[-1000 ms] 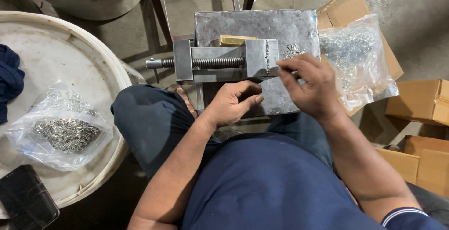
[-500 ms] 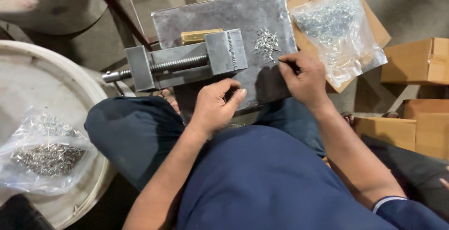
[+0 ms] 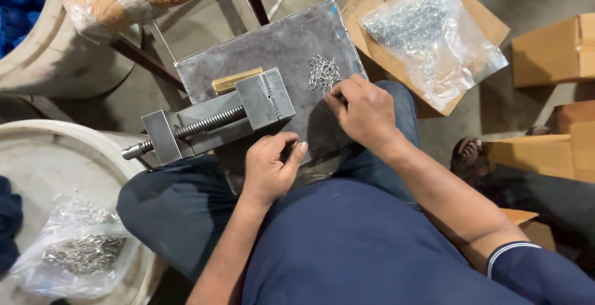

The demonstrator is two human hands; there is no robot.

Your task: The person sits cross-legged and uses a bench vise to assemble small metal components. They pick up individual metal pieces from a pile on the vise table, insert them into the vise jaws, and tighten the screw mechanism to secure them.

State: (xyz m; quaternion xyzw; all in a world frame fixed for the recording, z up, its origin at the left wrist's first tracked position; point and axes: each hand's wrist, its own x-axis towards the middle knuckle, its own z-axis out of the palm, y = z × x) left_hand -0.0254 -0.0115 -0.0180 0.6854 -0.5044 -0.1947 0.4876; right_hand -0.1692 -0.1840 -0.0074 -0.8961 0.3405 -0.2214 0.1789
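we work on the grey metal plate that lies across our lap, reaching away from both hands. on it, just beyond our left hand, sits the steel vise, its screw running out to the left and a small brass block lying behind its jaw block. to do this step well, we judge it best to keep the plate level on the knees and draw one small piece at a time, so the heap does not scatter or slide off the edge.

beyond and to the right of our right hand a clear bag of the same metal pieces rests on a flattened cardboard box; another such bag lies well to the left of our left hand, in a white tub.

the little heap of loose metal pins lies on the plate just past the fingertips of our right hand, near them but apart from the vise. our right hand is curled, its fingers drawn together at the heap's near edge; whether a pin is pinched we cannot tell. our left hand is loosely cupped below the vise, holding nothing that we can see.
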